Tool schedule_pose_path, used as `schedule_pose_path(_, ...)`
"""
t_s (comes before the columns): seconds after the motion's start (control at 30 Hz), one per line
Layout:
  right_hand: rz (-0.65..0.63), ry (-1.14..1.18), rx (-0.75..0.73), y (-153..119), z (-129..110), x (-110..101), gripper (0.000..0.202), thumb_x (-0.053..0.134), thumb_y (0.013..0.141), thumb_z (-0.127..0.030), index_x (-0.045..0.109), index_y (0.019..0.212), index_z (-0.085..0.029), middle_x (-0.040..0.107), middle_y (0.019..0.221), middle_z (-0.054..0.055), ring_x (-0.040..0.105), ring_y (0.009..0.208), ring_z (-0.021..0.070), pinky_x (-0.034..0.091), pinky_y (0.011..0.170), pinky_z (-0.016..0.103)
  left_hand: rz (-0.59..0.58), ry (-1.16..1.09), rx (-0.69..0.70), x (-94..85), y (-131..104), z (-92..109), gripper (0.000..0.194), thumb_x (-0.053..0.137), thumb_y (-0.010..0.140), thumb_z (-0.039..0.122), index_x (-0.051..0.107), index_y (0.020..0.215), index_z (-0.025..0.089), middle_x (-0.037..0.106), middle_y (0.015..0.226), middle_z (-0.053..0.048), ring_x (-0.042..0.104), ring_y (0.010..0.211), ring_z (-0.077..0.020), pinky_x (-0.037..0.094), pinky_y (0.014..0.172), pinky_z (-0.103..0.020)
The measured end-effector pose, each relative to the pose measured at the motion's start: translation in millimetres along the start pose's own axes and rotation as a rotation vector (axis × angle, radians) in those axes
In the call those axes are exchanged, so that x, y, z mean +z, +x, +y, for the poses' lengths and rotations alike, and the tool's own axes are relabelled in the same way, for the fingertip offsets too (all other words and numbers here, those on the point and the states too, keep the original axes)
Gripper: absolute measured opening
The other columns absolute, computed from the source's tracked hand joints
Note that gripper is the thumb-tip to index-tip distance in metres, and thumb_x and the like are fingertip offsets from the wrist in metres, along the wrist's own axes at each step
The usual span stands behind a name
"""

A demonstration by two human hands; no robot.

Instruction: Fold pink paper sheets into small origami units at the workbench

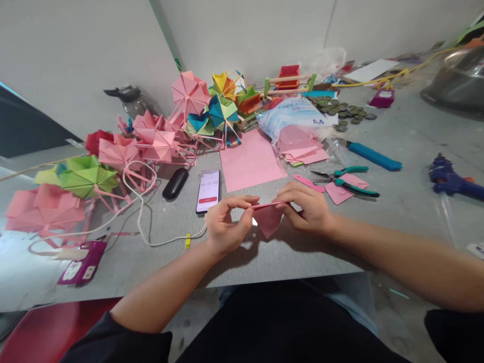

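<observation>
Between my two hands, just above the table's front part, is a folded piece of pink paper point(267, 222), its lower point hanging down. My left hand point(230, 222) pinches its left corner between thumb and fingers. At the opposite corner, my right hand point(305, 207) grips it the same way. A large pink sheet point(249, 159) lies flat beyond them. Near my left hand rests a phone point(207, 191) with a timer on its screen. Close to my right hand are a pink cutter point(309, 183), small pink paper squares point(346, 189) and green-handled pliers point(359, 190).
Folded paper umbrellas point(166, 143) crowd the back left. A white cable point(141, 212) loops toward a purple power strip point(83, 262). Behind are a black case point(176, 183), a copy paper bag point(291, 118) and coins point(344, 108). A blue-handled cutter point(374, 155) and glue gun point(454, 176) lie right.
</observation>
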State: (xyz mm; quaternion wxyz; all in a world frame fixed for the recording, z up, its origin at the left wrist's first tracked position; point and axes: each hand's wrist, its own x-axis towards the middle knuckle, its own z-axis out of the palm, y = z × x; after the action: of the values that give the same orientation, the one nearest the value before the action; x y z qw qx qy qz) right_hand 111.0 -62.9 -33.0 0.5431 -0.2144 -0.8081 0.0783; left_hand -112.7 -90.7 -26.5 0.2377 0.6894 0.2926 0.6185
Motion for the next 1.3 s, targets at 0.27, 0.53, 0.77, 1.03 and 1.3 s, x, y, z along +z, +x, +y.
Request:
schedule_pose_path(0.27, -0.006, -0.023, -0.045, 0.3, -1.0, -1.3, 0.011, 0.066, 0.106, -0.020, 0.075, 0.106, -0.025, 0.078, 0.085, 0.003, 0.072, 0.072, 0.0178, 0.057, 0.062, 0.031, 0.057, -0.001, -0.055, 1.5, 2.1, 0.0, 0.010, 0.076, 0.090, 0.010, 0.074, 0.091, 0.019, 0.088, 0.096, -0.007, 0.086, 0.088, -0.0195, 0.071, 0.084, -0.031)
schedule_pose_path(0.53, -0.036, 0.046, 0.034, -1.0, 3.2, 0.0, 0.017, 0.065, 0.104, -0.015, 0.077, 0.106, -0.026, 0.078, 0.088, 0.003, 0.072, 0.077, 0.0189, 0.058, 0.067, 0.033, 0.043, -0.108, -0.174, 1.6, 3.7, 3.2, 0.010, 0.074, 0.088, 0.010, 0.073, 0.087, 0.020, 0.087, 0.094, -0.007, 0.086, 0.090, -0.0211, 0.070, 0.084, -0.033)
schedule_pose_path(0.77, -0.029, 0.092, 0.078, -1.5, 4.9, 1.4, 0.012, 0.064, 0.110, -0.026, 0.076, 0.106, -0.026, 0.078, 0.090, 0.003, 0.072, 0.079, 0.0191, 0.058, 0.069, 0.033, -0.043, -0.082, -0.354, -2.2, 4.1, 0.7, 0.008, 0.079, 0.094, 0.027, 0.079, 0.094, 0.020, 0.087, 0.096, -0.008, 0.084, 0.087, -0.0204, 0.068, 0.081, -0.032)
schedule_pose_path(1.03, -0.065, 0.109, 0.060, -3.5, 2.9, 1.8, 0.021, 0.069, 0.105, -0.020, 0.071, 0.123, -0.030, 0.078, 0.102, 0.003, 0.074, 0.088, 0.0200, 0.061, 0.075, 0.034, -0.129, 0.077, -0.383, -4.5, -1.9, -3.7, 0.015, 0.079, 0.098, 0.036, 0.085, 0.097, 0.023, 0.085, 0.087, -0.005, 0.078, 0.076, -0.0191, 0.063, 0.072, -0.031)
schedule_pose_path(1.3, -0.255, 0.023, -0.050, 2.5, 5.7, -7.0, 0.025, 0.060, 0.103, -0.007, 0.068, 0.116, -0.027, 0.072, 0.108, 0.006, 0.072, 0.093, 0.0183, 0.061, 0.076, 0.030, -0.258, 0.162, -0.348, -4.6, 5.3, 5.4, 0.016, 0.070, 0.103, 0.028, 0.086, 0.104, 0.024, 0.087, 0.096, -0.004, 0.081, 0.086, -0.0191, 0.066, 0.080, -0.031)
